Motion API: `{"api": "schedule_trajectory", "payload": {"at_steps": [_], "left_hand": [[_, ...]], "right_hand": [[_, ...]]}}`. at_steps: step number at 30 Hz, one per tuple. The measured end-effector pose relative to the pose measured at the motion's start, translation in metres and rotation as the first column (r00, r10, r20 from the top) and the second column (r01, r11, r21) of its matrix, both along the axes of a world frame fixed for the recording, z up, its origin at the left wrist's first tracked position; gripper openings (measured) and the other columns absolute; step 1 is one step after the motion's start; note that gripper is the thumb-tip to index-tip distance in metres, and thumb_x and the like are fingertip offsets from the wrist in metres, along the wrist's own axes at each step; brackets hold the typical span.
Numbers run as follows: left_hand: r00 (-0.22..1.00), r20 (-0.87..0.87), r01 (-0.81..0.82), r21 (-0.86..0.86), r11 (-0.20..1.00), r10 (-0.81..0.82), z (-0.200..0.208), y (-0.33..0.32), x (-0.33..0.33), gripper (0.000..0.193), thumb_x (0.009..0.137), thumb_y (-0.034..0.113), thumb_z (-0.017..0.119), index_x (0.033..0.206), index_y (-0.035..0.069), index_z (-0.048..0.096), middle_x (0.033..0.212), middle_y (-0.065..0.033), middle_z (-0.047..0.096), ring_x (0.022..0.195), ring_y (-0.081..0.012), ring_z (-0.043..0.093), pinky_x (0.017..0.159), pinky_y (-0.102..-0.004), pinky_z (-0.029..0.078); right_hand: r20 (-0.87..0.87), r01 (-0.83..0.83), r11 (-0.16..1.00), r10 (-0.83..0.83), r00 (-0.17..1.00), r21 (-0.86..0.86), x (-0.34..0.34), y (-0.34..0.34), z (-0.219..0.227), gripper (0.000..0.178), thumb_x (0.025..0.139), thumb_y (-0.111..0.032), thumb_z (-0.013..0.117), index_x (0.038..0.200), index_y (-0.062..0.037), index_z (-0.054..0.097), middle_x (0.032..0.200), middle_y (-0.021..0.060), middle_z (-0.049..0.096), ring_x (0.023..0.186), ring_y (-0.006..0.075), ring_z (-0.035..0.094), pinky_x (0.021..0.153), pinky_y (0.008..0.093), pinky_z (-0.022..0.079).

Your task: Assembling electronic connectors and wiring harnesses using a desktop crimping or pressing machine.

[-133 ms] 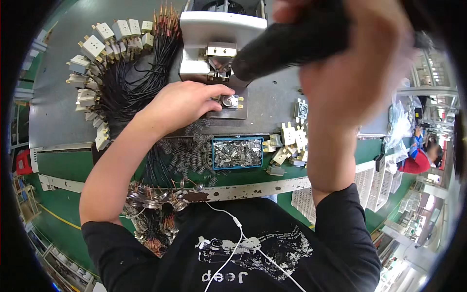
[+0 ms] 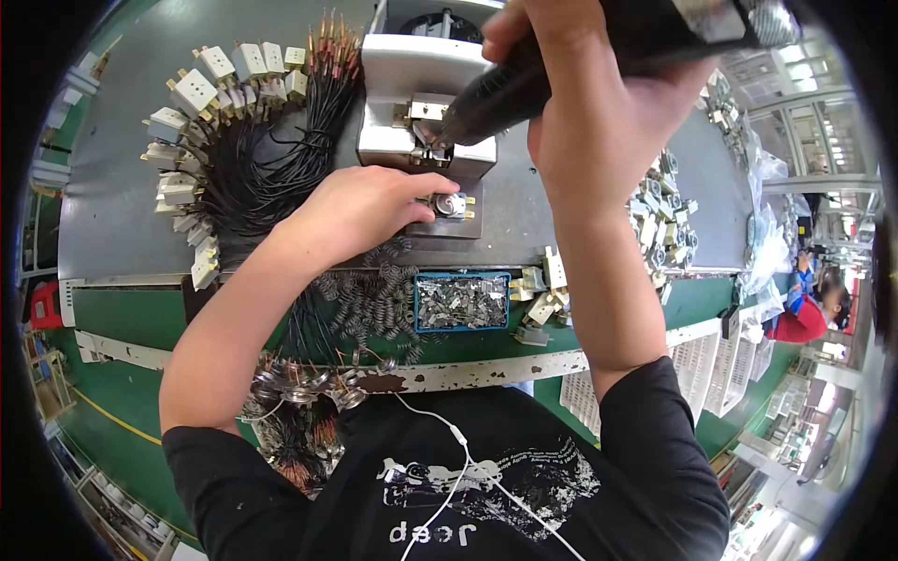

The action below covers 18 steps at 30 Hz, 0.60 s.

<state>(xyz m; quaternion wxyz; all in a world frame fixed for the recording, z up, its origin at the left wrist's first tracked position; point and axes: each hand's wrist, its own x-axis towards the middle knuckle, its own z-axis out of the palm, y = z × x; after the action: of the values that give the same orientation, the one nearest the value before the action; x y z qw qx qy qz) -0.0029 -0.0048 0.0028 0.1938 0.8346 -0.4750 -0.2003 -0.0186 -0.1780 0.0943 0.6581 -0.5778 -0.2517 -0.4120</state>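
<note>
My right hand (image 2: 594,122) is wrapped round a thick black power screwdriver (image 2: 510,93). Its narrow end points down and left, at a white block with brass-coloured terminals (image 2: 432,107) seated in a metal fixture (image 2: 398,140). Whether the tip touches it cannot be told. Below the fixture, my left hand (image 2: 369,206) pinches a small part with a round silvery centre and brass tabs (image 2: 452,206). This part lies on a flat metal plate (image 2: 449,229), thumb and forefinger at its left side.
White terminal blocks (image 2: 195,92) on bundled black wires (image 2: 253,178) fan out at left. Loose springs (image 2: 374,290) lie beside a blue tray (image 2: 415,304) of small metal pieces. More white blocks (image 2: 543,304) and a heap of similar parts (image 2: 664,215) are at right. Another person (image 2: 795,318) is far right.
My right hand and the screwdriver have moved left, closer over the fixture. The rest of the bench has shifted slightly right in view. My left hand keeps its pinch.
</note>
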Motion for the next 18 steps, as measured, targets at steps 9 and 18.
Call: {"api": "schedule_trajectory", "payload": {"at_steps": [9, 18], "left_hand": [[0.999, -0.029, -0.02, -0.001, 1.0, 0.02, -0.001, 0.006, 0.0, 0.038, 0.099, 0.031, 0.063, 0.137, 0.023, 0.062, 0.101, -0.0127, 0.075, 0.098, -0.0336, 0.071, 0.082, -0.046, 0.056], [1.0, -0.024, -0.008, 0.038, 0.999, 0.009, 0.004, 0.002, 0.0, 0.038, 0.099, 0.03, 0.063, 0.136, 0.023, 0.062, 0.102, -0.0127, 0.075, 0.099, -0.0337, 0.071, 0.082, -0.047, 0.055]], "right_hand": [[-0.058, -0.004, 0.992, 0.011, 0.998, 0.125, -0.009, 0.021, -0.002, 0.012, 0.089, 0.002, 0.076, 0.097, -0.0008, 0.068, 0.08, 0.0031, 0.068, 0.063, 0.0104, 0.063, 0.057, 0.0237, 0.049], [0.283, -0.158, 0.984, 0.176, 0.943, -0.084, 0.027, 0.007, -0.021, 0.016, 0.086, 0.005, 0.076, 0.097, 0.0011, 0.066, 0.083, 0.0053, 0.07, 0.07, 0.0117, 0.066, 0.062, 0.0249, 0.052]]}}
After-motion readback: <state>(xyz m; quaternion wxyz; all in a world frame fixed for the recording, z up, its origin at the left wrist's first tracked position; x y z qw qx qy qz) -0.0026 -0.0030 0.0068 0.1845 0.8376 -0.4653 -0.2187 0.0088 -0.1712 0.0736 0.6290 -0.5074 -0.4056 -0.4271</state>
